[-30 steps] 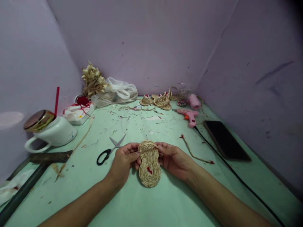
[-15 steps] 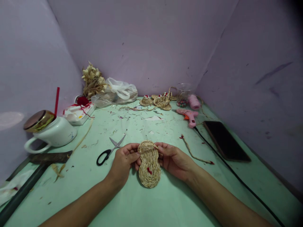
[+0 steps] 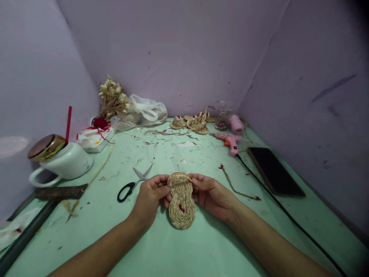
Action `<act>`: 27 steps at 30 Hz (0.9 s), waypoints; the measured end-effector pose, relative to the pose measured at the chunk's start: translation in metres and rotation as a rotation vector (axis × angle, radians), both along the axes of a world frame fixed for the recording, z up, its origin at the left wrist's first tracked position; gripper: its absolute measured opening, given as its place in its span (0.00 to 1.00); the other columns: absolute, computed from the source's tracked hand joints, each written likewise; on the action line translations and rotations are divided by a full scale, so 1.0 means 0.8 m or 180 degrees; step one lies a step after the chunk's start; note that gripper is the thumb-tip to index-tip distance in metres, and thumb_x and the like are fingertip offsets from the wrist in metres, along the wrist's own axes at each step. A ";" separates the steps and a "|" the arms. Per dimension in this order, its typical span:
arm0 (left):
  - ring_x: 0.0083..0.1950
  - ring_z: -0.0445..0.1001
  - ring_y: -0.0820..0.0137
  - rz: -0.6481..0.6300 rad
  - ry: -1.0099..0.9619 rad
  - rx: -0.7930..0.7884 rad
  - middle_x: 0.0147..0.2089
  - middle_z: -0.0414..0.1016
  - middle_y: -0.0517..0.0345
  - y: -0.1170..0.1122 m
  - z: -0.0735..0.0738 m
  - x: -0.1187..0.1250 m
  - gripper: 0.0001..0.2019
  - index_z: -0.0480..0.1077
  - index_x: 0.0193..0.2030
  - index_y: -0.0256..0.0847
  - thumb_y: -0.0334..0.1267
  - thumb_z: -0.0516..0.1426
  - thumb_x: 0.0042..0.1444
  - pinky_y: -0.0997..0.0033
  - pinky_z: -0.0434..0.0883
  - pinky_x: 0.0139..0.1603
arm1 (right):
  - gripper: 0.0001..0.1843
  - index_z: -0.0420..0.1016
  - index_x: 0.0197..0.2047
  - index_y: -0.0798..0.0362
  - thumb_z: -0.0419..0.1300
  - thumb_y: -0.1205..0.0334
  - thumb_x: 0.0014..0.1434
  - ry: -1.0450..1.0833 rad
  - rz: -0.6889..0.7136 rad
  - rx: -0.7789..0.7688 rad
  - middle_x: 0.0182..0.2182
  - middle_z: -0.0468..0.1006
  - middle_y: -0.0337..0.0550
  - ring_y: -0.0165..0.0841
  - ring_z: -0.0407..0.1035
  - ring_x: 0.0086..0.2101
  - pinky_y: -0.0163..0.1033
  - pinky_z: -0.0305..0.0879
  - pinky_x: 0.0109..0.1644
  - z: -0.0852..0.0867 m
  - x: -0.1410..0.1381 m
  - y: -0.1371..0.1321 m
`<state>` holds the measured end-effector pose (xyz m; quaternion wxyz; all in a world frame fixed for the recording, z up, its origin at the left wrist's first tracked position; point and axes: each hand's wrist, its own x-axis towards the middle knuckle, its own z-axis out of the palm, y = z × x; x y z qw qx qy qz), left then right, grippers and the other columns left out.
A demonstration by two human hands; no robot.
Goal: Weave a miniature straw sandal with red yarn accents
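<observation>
Between my two hands is a coiled straw sole (image 3: 184, 196), shaped like a small slipper, with a bit of red thread in its wider lower part. My left hand (image 3: 154, 196) pinches its left edge, thumb on top. On the opposite edge, near the narrower top, my right hand (image 3: 210, 194) grips it with thumb and fingers. Black-handled scissors (image 3: 134, 182) lie with blades apart just left of my left hand. To the right of my right hand rests a short braided cord (image 3: 235, 186) with red-tied ends.
A pink glue gun (image 3: 229, 141) trails its black cable past a phone (image 3: 273, 171) on the right. At left stand a white mug (image 3: 75, 161) and a hammer (image 3: 43, 211). Woven pieces with beads (image 3: 196, 123), a plastic bag (image 3: 144, 111) and pink twine (image 3: 236, 124) line the back.
</observation>
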<state>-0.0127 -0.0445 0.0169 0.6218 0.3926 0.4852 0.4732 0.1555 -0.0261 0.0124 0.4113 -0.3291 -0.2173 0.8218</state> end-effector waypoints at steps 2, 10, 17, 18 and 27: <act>0.16 0.61 0.79 -0.0007 -0.0018 -0.0003 0.17 0.67 0.62 0.000 0.000 0.000 0.10 0.67 0.35 0.32 0.31 0.56 0.43 0.79 0.58 0.17 | 0.07 0.73 0.31 0.58 0.62 0.70 0.44 -0.0010 -0.0015 0.0030 0.26 0.75 0.42 0.29 0.67 0.28 0.36 0.61 0.36 0.000 0.000 0.000; 0.17 0.63 0.77 -0.0018 -0.0084 -0.0024 0.18 0.68 0.61 -0.001 0.001 0.000 0.13 0.67 0.38 0.32 0.31 0.56 0.42 0.78 0.60 0.18 | 0.07 0.73 0.31 0.59 0.63 0.69 0.44 -0.0079 -0.0077 0.0132 0.26 0.75 0.43 0.29 0.67 0.27 0.35 0.62 0.34 0.004 0.000 -0.001; 0.16 0.61 0.79 -0.0040 0.0025 -0.0041 0.17 0.67 0.63 0.001 0.000 0.001 0.09 0.66 0.34 0.33 0.31 0.56 0.43 0.80 0.58 0.17 | 0.08 0.70 0.27 0.58 0.65 0.67 0.42 -0.0840 -0.0284 0.0163 0.23 0.74 0.42 0.28 0.68 0.25 0.35 0.65 0.32 0.008 0.003 0.000; 0.16 0.61 0.79 -0.0033 0.0013 -0.0061 0.17 0.67 0.63 0.001 0.000 0.001 0.08 0.66 0.34 0.34 0.31 0.56 0.43 0.80 0.57 0.17 | 0.08 0.70 0.26 0.58 0.65 0.66 0.42 -0.0900 -0.0262 0.0186 0.22 0.74 0.42 0.29 0.68 0.24 0.36 0.65 0.31 0.009 0.004 0.000; 0.16 0.61 0.79 0.0029 -0.0041 -0.0119 0.17 0.67 0.63 0.002 0.004 0.001 0.08 0.65 0.33 0.34 0.30 0.56 0.42 0.80 0.57 0.17 | 0.10 0.69 0.24 0.58 0.67 0.63 0.40 -0.1287 0.0007 0.0287 0.20 0.73 0.42 0.29 0.68 0.23 0.39 0.66 0.32 0.016 0.009 -0.001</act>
